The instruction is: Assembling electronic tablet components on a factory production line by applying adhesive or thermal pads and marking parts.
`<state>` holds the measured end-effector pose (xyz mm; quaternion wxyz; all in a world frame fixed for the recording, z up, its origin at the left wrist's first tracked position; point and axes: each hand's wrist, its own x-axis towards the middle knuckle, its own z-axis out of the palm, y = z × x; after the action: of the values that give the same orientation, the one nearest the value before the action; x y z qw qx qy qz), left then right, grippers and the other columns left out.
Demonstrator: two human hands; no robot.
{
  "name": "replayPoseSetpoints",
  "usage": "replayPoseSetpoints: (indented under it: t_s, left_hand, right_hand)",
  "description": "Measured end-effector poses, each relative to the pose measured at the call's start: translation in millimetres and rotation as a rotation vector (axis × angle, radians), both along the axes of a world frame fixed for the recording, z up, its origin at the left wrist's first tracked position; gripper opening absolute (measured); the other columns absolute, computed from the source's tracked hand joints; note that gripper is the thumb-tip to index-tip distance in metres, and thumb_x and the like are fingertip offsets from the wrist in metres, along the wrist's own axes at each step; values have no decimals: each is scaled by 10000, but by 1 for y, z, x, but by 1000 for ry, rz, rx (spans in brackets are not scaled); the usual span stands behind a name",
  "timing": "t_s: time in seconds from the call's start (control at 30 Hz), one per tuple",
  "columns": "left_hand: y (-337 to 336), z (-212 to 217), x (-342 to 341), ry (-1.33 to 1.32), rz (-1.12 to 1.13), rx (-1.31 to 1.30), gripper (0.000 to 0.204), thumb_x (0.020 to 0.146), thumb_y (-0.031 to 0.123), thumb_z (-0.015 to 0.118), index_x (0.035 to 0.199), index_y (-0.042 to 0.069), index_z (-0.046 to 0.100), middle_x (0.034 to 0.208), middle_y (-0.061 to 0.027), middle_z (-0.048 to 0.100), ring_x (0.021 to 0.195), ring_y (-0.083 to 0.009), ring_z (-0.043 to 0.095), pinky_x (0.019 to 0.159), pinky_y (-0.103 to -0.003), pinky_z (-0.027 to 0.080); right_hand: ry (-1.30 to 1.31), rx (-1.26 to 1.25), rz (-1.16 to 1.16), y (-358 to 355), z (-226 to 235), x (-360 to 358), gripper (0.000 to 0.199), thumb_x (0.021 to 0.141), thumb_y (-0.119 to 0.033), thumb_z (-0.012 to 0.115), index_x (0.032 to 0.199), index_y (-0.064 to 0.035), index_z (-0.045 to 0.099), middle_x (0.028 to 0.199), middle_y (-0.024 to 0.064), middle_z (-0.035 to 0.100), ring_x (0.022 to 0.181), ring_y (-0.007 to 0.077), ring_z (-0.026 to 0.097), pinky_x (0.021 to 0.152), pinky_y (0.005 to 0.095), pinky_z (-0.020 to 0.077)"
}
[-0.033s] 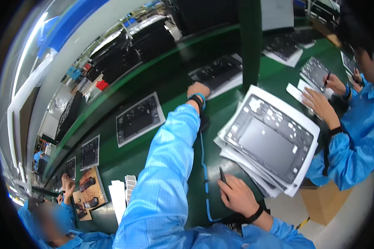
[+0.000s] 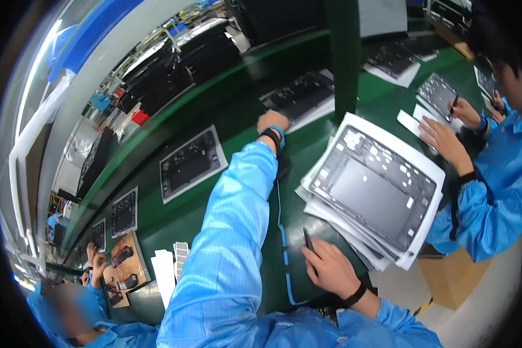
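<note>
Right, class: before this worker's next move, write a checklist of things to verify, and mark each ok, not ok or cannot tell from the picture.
1. Left hand has reached the dark panel on its white tray on the green belt: ok.
2. Left hand has a firm grip on that panel: cannot tell.
3. Right hand holds the thin dark tool: ok.
4. Stack of trays lies squarely piled: not ok, the edges are fanned.
5. Blue coiled cord lies apart from the stack: ok.
6. Neighbour's hands are apart from the stack: ok.
</note>
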<state>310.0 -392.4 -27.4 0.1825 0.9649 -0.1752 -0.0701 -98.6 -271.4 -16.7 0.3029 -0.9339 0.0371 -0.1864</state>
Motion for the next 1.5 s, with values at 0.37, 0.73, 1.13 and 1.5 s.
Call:
replayPoseSetpoints:
  t_s: [0.37,0.73,1.13,1.5]
  left_hand:
    - [56,-2,40,-94,0,4,335,866,243,599,1066,-15,674,1158,-228,654,1087,-388,629,916,-434,518]
    - [20,-12,58,-53,-119,414,414,927,347,514,1158,55,694,1277,-112,635,1201,-296,591,978,-358,474]
    - [10,-10,20,-150,-110,262,339,895,303,557,1039,51,732,1154,-144,686,1116,-286,641,933,-383,516]
    - [44,-17,71,-32,-177,170,283,942,151,465,942,-19,692,1022,-197,701,830,-291,711,695,-366,574]
  right_hand:
    - [-73,0,2,1,-10,-3,399,795,-73,619,1190,-38,570,1198,177,583,1174,314,542,965,393,458]
    - [-84,-30,-6,5,-9,-5,384,808,-79,616,1188,-36,573,1199,174,586,1183,304,538,962,384,454]
    - [-147,26,-66,-7,-15,-11,396,768,-49,644,1160,-33,594,1187,155,600,1167,317,543,940,403,465]
    - [-461,-10,-216,2,-13,-24,410,687,5,641,1094,-49,637,1192,115,643,1114,309,569,878,423,472]
